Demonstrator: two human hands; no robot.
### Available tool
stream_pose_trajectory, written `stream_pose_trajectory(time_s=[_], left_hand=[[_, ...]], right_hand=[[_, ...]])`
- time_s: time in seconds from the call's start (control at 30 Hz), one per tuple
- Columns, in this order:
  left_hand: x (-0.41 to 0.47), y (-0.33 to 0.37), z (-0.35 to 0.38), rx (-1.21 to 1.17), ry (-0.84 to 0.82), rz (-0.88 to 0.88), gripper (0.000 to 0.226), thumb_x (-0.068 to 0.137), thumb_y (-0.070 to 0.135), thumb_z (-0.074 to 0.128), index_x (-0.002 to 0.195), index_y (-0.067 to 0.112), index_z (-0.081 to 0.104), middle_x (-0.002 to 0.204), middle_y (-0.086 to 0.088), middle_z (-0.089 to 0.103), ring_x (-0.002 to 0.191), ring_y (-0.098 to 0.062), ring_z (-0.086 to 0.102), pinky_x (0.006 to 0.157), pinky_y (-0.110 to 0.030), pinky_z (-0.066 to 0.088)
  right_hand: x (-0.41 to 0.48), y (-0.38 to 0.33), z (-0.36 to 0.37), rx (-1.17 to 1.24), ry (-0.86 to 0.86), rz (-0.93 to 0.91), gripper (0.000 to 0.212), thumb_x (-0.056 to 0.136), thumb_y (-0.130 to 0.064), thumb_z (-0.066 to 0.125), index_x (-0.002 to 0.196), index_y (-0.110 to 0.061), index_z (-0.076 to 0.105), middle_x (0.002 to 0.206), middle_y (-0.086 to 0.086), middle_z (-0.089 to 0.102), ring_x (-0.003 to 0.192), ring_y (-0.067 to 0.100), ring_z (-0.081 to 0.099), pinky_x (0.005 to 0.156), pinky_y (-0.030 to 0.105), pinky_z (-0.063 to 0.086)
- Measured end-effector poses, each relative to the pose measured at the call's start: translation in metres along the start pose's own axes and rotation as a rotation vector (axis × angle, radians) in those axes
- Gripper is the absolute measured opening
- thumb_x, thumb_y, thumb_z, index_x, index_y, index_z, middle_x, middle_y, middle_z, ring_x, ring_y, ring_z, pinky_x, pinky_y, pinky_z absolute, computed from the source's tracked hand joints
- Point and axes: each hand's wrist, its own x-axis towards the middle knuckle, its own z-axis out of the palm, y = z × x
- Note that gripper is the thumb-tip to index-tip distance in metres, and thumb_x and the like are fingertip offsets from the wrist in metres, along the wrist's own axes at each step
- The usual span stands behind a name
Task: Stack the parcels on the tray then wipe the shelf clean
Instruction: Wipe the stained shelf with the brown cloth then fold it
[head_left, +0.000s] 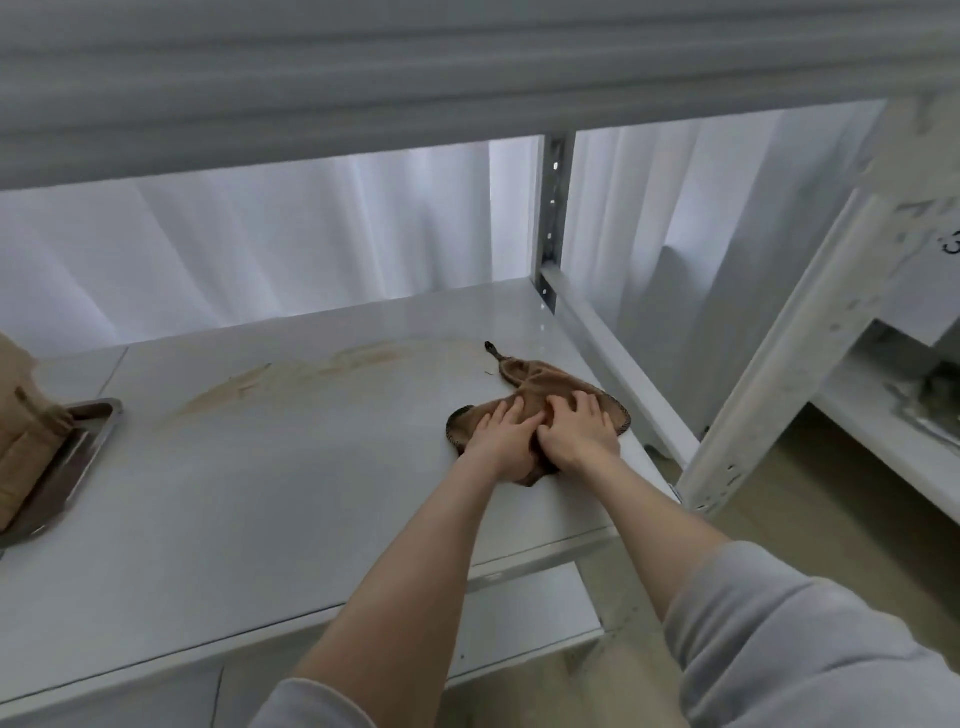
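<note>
A brown cloth (556, 387) lies crumpled on the white shelf (270, 493) near its right end. My left hand (501, 436) and my right hand (579, 434) press down on the cloth side by side, fingers spread and slightly bent over the fabric. A tan smear of dirt (311, 371) runs across the back of the shelf to the left of the cloth. At the far left a metal tray (85, 452) holds brown parcels (21, 431), cut off by the frame edge.
A grey upright post (553, 218) stands at the shelf's back right corner. A white slanted frame (779, 353) of a neighbouring rack rises to the right. An upper shelf beam (415, 78) hangs overhead. White curtains hang behind.
</note>
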Motion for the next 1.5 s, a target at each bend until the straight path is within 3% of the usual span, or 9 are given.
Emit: stream_pose_trajectory(time_s=[0.07,0.13,0.23,0.3,0.63,1.0,1.17,1.5], left_hand=[[-0.009,0.004,0.006,-0.006,0.007,0.034,0.062,0.097,0.023,0.041,0.152,0.029,0.012,0.161,-0.007,-0.004,0.149,-0.024,-0.003,0.12,-0.038,0.003],[-0.023,0.001,0.011,-0.001,0.0,0.061,0.062,0.098,0.026,0.043,0.152,0.031,0.013,0.161,-0.006,-0.003,0.149,-0.023,-0.002,0.121,-0.038,0.004],[-0.045,-0.018,0.013,-0.022,0.012,0.027,0.062,0.097,0.037,0.045,0.151,0.033,0.014,0.161,-0.006,-0.004,0.149,-0.023,-0.003,0.121,-0.038,0.004],[-0.061,-0.037,0.013,-0.037,0.022,-0.036,0.064,0.096,0.042,0.045,0.151,0.035,0.013,0.161,-0.006,-0.005,0.149,-0.023,-0.003,0.121,-0.038,0.004],[-0.176,-0.184,0.017,-0.092,0.053,-0.331,0.067,0.095,0.048,0.045,0.151,0.034,0.013,0.16,-0.011,-0.008,0.149,-0.026,-0.004,0.121,-0.038,0.004],[-0.317,-0.325,0.038,-0.159,0.128,-0.631,0.067,0.095,0.049,0.043,0.152,0.033,0.011,0.159,-0.014,-0.009,0.148,-0.029,-0.003,0.12,-0.039,0.006],[-0.319,-0.32,0.036,-0.147,0.057,-0.671,0.072,0.096,0.049,0.041,0.152,0.033,-0.001,0.157,-0.02,-0.017,0.147,-0.033,-0.009,0.12,-0.042,0.004],[-0.246,-0.215,0.023,-0.04,-0.11,-0.414,0.083,0.092,0.048,0.05,0.151,0.03,-0.006,0.157,-0.016,-0.02,0.147,-0.029,-0.016,0.12,-0.038,0.0]], right_hand=[[-0.006,0.005,-0.005,0.066,0.075,0.074,0.054,0.092,-0.035,0.045,0.144,-0.019,0.036,0.152,0.012,0.022,0.14,0.031,0.028,0.114,0.042,0.028],[-0.015,0.004,-0.006,0.093,0.11,0.109,0.059,0.09,-0.032,0.051,0.145,-0.021,0.032,0.152,0.013,0.019,0.138,0.034,0.027,0.111,0.044,0.033],[-0.024,-0.013,0.002,0.03,-0.006,0.012,0.064,0.093,-0.032,0.041,0.152,-0.031,0.017,0.161,0.008,-0.001,0.147,0.035,-0.001,0.12,0.046,0.011],[-0.029,-0.031,0.01,-0.017,-0.114,-0.056,0.062,0.096,-0.033,0.035,0.154,-0.032,0.013,0.162,0.007,-0.003,0.148,0.034,-0.007,0.12,0.046,0.001],[-0.083,-0.191,0.082,-0.171,-0.266,-0.337,0.068,0.096,-0.053,0.036,0.154,-0.034,0.007,0.162,0.007,-0.009,0.147,0.036,-0.012,0.119,0.047,-0.002],[-0.167,-0.358,0.17,-0.257,-0.363,-0.637,0.065,0.098,-0.041,0.039,0.154,-0.035,0.006,0.162,0.009,-0.01,0.146,0.036,-0.015,0.118,0.05,-0.006],[-0.179,-0.351,0.171,-0.283,-0.374,-0.703,0.065,0.098,-0.039,0.042,0.153,-0.038,0.007,0.162,0.004,-0.008,0.148,0.031,-0.013,0.12,0.048,-0.004],[-0.146,-0.225,0.106,-0.219,-0.365,-0.585,0.077,0.09,-0.053,0.052,0.153,-0.038,0.01,0.163,0.002,-0.007,0.149,0.029,-0.01,0.12,0.045,0.001]])
